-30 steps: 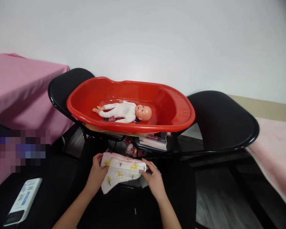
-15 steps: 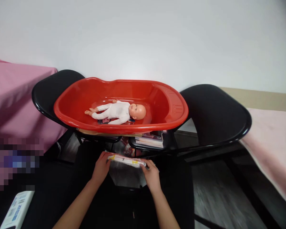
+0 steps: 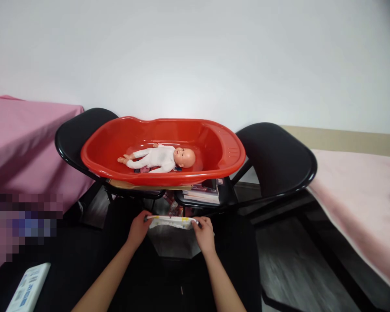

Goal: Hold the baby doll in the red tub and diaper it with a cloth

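Observation:
Between my two hands a white, thin, soft piece with yellow print (image 3: 173, 222) is stretched in front of the tub; whether it is cloth or a diaper I cannot tell. My left hand (image 3: 139, 227) pinches its left end, and my right hand (image 3: 204, 234) pinches the right end. Beyond them, a baby doll (image 3: 159, 157) in a white suit lies on its back inside a red baby bathtub (image 3: 211, 173), head to the right and bare feet to the left. Neither hand touches the doll or the tub.
Black folding chairs (image 3: 276, 156) support the tub on both sides. Books (image 3: 201, 196) are stacked under it. A pink-draped table (image 3: 35, 125) stands left, a pale pink covered surface (image 3: 360, 186) right. A white printed package (image 3: 29, 288) lies at lower left.
The view has shifted slightly, so the tub and doll sit lower in the picture. The white piece has tilted, its lower edge now hanging down; both hands still hold its ends.

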`<action>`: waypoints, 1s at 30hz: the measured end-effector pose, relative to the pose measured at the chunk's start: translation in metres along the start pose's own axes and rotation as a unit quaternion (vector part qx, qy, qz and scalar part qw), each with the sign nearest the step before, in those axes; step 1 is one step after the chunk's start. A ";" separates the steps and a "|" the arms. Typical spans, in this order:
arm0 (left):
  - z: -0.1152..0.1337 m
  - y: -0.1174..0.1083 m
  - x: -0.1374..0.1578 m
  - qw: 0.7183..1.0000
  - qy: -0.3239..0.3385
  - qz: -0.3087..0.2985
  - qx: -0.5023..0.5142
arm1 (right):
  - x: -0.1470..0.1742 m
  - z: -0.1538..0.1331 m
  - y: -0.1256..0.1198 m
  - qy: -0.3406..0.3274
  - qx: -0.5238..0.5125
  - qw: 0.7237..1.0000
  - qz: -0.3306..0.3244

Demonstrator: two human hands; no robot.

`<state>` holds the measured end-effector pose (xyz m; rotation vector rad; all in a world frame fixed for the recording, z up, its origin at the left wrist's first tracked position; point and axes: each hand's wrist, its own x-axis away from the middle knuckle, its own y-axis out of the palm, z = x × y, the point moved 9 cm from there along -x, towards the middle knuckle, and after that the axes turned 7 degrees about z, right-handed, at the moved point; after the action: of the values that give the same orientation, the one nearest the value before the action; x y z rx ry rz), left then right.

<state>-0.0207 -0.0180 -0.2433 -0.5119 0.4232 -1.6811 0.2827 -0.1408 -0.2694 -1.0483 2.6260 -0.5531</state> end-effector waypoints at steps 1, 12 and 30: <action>-0.002 0.000 -0.001 1.000 -0.016 -0.005 0.001 | 0.000 -0.002 0.000 -0.001 -0.004 1.000 -0.001; 0.002 0.014 0.004 0.998 -0.032 -0.033 -0.033 | 0.026 -0.017 0.049 0.083 -0.095 0.978 -0.167; 0.009 0.084 0.028 0.983 -0.072 -0.107 0.128 | 0.043 -0.031 0.070 0.066 -0.158 0.957 -0.233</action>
<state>0.0496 -0.0596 -0.2785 -0.4967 0.0440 -1.8588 0.1992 -0.1166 -0.2768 -1.8134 2.6384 -0.3016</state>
